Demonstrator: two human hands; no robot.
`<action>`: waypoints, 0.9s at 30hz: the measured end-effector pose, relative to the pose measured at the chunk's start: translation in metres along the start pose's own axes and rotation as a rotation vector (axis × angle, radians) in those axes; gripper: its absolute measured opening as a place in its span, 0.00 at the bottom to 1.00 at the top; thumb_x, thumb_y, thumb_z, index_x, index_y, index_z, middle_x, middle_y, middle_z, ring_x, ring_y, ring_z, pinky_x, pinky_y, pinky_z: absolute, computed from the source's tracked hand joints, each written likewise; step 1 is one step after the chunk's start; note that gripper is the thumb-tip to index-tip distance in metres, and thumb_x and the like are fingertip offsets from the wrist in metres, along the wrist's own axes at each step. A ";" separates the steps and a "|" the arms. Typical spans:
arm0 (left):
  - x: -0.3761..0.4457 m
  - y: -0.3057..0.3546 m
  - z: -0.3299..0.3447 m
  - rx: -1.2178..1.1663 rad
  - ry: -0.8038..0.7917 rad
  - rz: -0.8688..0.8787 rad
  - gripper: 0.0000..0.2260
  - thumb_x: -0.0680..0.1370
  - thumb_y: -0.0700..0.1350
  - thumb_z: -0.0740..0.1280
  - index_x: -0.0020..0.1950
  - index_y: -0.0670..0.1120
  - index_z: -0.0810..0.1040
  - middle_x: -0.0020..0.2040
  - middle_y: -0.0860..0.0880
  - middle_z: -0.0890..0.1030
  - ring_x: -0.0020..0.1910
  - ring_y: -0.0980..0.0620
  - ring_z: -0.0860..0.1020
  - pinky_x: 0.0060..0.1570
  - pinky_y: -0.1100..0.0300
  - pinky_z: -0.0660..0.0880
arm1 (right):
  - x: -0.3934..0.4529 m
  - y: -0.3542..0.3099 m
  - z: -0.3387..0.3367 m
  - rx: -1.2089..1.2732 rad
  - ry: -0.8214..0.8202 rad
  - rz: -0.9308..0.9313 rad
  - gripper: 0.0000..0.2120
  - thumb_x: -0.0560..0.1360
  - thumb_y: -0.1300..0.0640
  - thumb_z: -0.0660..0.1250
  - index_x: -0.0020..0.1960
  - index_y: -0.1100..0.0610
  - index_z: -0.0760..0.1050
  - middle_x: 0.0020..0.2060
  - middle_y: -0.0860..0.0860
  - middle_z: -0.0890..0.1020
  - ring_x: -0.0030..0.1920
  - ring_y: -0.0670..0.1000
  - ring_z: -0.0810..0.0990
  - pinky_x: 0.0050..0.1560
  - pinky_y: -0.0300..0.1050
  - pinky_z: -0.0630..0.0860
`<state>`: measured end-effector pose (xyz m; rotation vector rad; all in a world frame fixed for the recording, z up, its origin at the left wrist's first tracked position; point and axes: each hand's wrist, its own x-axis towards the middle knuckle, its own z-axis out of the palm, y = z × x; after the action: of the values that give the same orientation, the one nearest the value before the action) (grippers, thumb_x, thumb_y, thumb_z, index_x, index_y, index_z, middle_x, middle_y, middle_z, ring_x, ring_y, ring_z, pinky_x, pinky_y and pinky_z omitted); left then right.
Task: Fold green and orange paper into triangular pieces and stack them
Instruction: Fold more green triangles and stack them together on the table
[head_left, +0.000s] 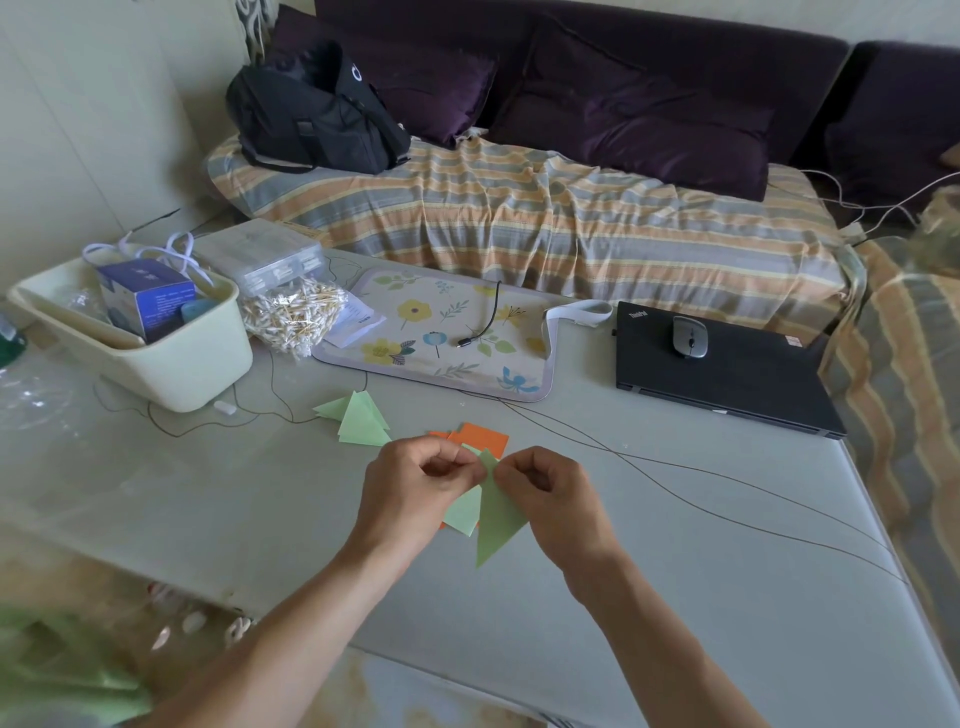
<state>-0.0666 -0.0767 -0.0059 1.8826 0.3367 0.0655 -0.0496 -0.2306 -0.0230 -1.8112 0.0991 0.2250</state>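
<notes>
— Item one: what's in your hands?

— A green paper triangle (496, 512), long point hanging toward me. My left hand (415, 488) and right hand (553, 499) both pinch it at its top corner, fingers curled, held above the bench (675, 597).

— Item two: beneath it?

— A paler green folded piece (464, 512) lying flat, partly under my left hand, with a sliver of orange at its edge. Just beyond my knuckles, orange paper (483, 437), flat on the bench.

— Item three: finished pieces?

— Folded green triangles (361, 420), overlapping in a small pile, off to the left of the orange and apart from it.

— Item four: remainder of the bench?

— Cream bin (171, 364) holding a blue box (145, 299), far left. Bag of cotton swabs (296, 317) beside it, a clear plastic case (265, 254) behind that. Floral mat (441, 332) in the middle, a short black cable (483, 325) lying on it. Closed black laptop (727, 379) at right, grey mouse (690, 336) on its lid. Thin wires (675, 499) trail across the surface.
</notes>
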 end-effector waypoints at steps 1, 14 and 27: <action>0.000 0.000 0.000 0.002 -0.008 -0.001 0.02 0.71 0.45 0.78 0.40 0.51 0.87 0.32 0.55 0.84 0.31 0.60 0.79 0.38 0.62 0.77 | 0.000 0.000 0.000 0.000 -0.001 -0.003 0.06 0.78 0.57 0.69 0.42 0.55 0.82 0.38 0.52 0.84 0.36 0.45 0.77 0.38 0.37 0.71; -0.001 0.001 0.000 -0.264 -0.143 -0.146 0.02 0.75 0.39 0.75 0.45 0.42 0.87 0.34 0.48 0.84 0.31 0.56 0.79 0.33 0.68 0.73 | -0.001 0.000 -0.002 0.036 -0.051 -0.036 0.06 0.78 0.58 0.70 0.43 0.55 0.82 0.39 0.53 0.86 0.37 0.46 0.79 0.40 0.38 0.73; 0.005 0.003 -0.001 -0.211 -0.194 -0.188 0.05 0.76 0.40 0.72 0.41 0.43 0.84 0.32 0.51 0.80 0.31 0.58 0.77 0.33 0.70 0.72 | -0.003 -0.005 -0.001 0.034 -0.071 -0.021 0.04 0.77 0.57 0.71 0.43 0.54 0.82 0.38 0.48 0.85 0.37 0.44 0.79 0.39 0.35 0.73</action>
<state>-0.0614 -0.0749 -0.0034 1.6256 0.3578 -0.2002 -0.0519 -0.2304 -0.0175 -1.7676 0.0340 0.2707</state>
